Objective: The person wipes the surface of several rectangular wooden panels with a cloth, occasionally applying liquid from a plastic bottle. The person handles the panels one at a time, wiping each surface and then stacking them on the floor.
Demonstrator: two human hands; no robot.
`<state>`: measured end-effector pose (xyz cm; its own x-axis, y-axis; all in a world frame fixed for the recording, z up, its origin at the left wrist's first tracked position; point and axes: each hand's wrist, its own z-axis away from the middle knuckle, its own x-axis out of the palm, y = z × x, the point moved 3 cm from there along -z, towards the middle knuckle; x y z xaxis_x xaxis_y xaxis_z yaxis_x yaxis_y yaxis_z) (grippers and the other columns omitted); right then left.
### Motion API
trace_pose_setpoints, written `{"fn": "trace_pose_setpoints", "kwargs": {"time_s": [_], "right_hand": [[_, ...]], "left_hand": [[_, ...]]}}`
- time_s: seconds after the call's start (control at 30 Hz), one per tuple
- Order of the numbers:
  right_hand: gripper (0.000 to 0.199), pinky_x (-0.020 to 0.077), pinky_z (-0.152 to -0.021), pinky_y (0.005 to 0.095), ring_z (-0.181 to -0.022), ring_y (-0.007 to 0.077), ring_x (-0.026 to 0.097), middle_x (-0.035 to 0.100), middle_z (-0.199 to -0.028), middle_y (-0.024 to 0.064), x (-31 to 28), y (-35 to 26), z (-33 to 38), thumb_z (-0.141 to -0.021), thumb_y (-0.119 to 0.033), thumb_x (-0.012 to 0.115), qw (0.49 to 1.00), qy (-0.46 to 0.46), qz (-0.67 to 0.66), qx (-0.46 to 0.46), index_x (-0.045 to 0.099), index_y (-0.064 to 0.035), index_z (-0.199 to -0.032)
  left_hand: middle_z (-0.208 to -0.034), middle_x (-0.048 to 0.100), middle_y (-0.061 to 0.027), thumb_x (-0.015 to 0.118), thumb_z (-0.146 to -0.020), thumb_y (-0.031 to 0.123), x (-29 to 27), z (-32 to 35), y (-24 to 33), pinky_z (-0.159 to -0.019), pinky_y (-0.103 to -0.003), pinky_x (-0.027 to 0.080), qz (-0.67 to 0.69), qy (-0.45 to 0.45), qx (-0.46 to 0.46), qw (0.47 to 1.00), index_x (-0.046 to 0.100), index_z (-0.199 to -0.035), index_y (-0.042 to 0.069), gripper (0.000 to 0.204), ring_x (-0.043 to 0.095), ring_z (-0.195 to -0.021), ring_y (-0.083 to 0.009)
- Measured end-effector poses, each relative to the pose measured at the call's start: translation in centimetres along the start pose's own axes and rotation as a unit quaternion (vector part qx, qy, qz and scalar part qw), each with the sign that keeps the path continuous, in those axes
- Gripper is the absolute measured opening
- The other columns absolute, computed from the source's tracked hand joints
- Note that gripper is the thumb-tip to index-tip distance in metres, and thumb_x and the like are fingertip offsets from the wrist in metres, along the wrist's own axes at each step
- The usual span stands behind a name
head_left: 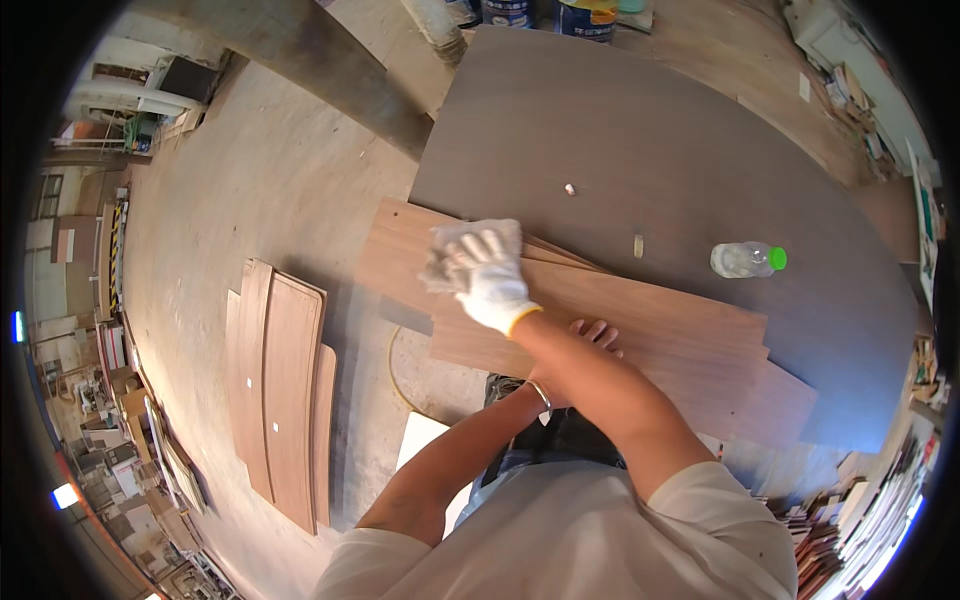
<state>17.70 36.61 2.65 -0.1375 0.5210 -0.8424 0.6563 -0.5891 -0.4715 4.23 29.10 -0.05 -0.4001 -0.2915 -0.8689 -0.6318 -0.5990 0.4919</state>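
Observation:
My right hand [490, 290], in a white knit glove with a yellow cuff, presses a greyish rag [500, 232] onto the left part of the wooden boards. These long brown wood-grain boards [650, 310] are stacked unevenly, their ends fanned out. My left hand [597, 336] is bare, with a bracelet at its wrist. It passes beneath my right forearm, which hides most of it. Its visible fingers lie spread on the top board.
Under the boards is a large dark brown tabletop [620, 130], with a green-capped plastic bottle [748, 260] at its right. More curved boards [275, 390] stand on the left. A thick post [300, 60] slants behind, and paint buckets [585, 20] stand beyond the far edge.

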Motion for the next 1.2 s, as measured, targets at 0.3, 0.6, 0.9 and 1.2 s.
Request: {"fn": "trace_pose_setpoints", "kwargs": {"time_s": [0.3,0.6,0.9,1.2], "right_hand": [[0.029,0.0183,-0.129,0.0572,-0.150,0.0264,0.039,0.061,-0.140,0.0007,3.5,-7.2,6.0,-0.084,-0.029,0.068,0.902,-0.218,-0.089,-0.362,0.073,-0.0204,-0.112],[0.026,0.0268,-0.126,0.0541,-0.136,0.0284,0.051,0.068,-0.128,0.0053,3.5,-5.1,2.3,-0.086,-0.028,0.064,0.972,-0.091,-0.081,-0.201,0.074,-0.0144,-0.105],[0.056,0.0411,-0.116,0.0443,-0.137,0.0405,0.050,0.056,-0.147,0.0173,-7.8,6.5,0.9,-0.096,-0.028,0.062,0.952,-0.112,-0.095,0.267,0.053,-0.0073,-0.147],[0.041,0.0338,-0.119,0.0565,-0.138,0.0461,0.041,0.052,-0.144,0.0160,-13.0,4.0,36.5,-0.078,-0.013,0.072,0.929,-0.027,0.098,0.356,0.070,-0.0111,-0.119]], "left_hand": [[-0.169,0.030,-0.0169,0.056,-0.097,0.042,0.1,0.1,-0.7,-0.124,-0.065,0.019,-0.036,0.090,0.000,0.995,0.048,-0.154,0.018,0.063,0.023,-0.158,-0.0382],[-0.169,0.032,-0.0116,0.048,-0.098,0.050,0.9,-0.7,-1.2,-0.126,-0.062,0.016,-0.070,0.037,0.103,0.992,0.047,-0.153,0.019,0.062,0.026,-0.158,-0.0336],[-0.154,0.049,-0.0095,0.067,-0.085,0.027,0.4,0.1,-0.8,-0.126,-0.051,0.029,0.039,0.063,0.056,0.996,0.069,-0.127,0.015,0.044,0.043,-0.145,-0.0328],[-0.169,0.028,-0.0190,0.081,-0.079,0.042,-9.3,-4.9,-9.9,-0.121,-0.072,0.018,-0.033,0.224,-0.164,0.960,0.059,-0.141,0.011,0.073,0.024,-0.157,-0.0411]]}}
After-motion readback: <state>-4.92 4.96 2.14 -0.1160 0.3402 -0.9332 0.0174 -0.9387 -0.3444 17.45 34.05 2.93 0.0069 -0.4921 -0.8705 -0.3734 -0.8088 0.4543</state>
